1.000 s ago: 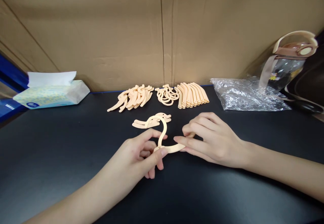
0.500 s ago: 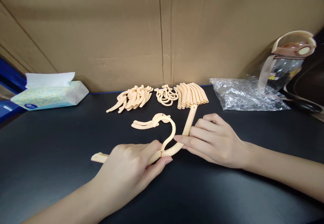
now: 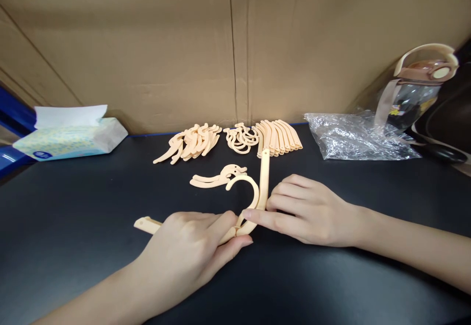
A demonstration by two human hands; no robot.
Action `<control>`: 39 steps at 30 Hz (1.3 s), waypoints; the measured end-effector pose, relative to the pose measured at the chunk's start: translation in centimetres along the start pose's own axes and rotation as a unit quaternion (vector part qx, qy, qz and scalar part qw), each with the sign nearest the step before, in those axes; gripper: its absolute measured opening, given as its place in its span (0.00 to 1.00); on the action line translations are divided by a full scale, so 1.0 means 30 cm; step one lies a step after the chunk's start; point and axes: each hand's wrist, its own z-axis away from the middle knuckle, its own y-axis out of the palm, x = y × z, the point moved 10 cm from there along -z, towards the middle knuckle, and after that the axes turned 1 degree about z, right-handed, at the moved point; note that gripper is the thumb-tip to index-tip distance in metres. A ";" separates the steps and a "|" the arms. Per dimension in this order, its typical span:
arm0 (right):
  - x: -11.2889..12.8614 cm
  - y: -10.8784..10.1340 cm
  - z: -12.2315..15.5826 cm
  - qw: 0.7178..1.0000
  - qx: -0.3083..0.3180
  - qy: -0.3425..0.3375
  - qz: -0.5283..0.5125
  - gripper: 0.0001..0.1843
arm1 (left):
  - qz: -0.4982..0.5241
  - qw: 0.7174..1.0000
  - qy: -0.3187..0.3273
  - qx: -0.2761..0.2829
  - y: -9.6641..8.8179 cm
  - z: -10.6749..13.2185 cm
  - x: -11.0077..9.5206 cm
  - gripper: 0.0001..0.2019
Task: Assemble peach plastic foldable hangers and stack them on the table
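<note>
A cream plastic folding clothes hanger is between my hands, its curved hook (image 3: 253, 186) pointing up and its right arm (image 3: 264, 175) folded upright beside the hook. My left hand (image 3: 195, 246) is closed around the left arm (image 3: 147, 224), thumb and index finger near the centre joint. With its fingers bent, my right hand (image 3: 309, 212) grips the right arm low down, and its index fingertip presses at the hook's base. Part of the joint is covered by fingers. Just behind the hook lies a flat cream piece (image 3: 208, 183) with small holes and two curved prongs.
Along the back lie a pile of curved cream pieces (image 3: 198, 141), several loose hooks (image 3: 241, 138) and a row of hanger arms (image 3: 281, 136). A tissue pack (image 3: 73, 136) is at left. Clear plastic bag (image 3: 360, 136) and water bottle (image 3: 415, 94) stand at right, before a cardboard wall (image 3: 165, 45).
The hanger's right arm has swung left and more upright, closer to the hook. The hook has shifted slightly right and down, and my right hand has moved a little left with the arm.
</note>
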 end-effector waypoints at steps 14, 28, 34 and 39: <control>-0.021 0.016 -0.004 0.995 0.022 0.046 -0.090 0.13 | -0.013 0.999 0.034 0.022 0.016 0.007 -0.022 0.17; -0.220 0.066 0.071 0.957 0.021 0.260 -0.123 0.04 | -0.010 0.999 0.030 0.016 0.009 0.009 0.003 0.07; -0.222 0.063 0.076 0.964 0.020 0.253 -0.074 0.07 | -0.026 0.999 -0.008 -0.017 -0.010 0.003 0.029 0.08; -0.250 0.097 0.092 0.953 0.059 0.280 -0.099 0.09 | -0.053 0.998 -0.003 -0.023 -0.010 0.000 0.031 0.09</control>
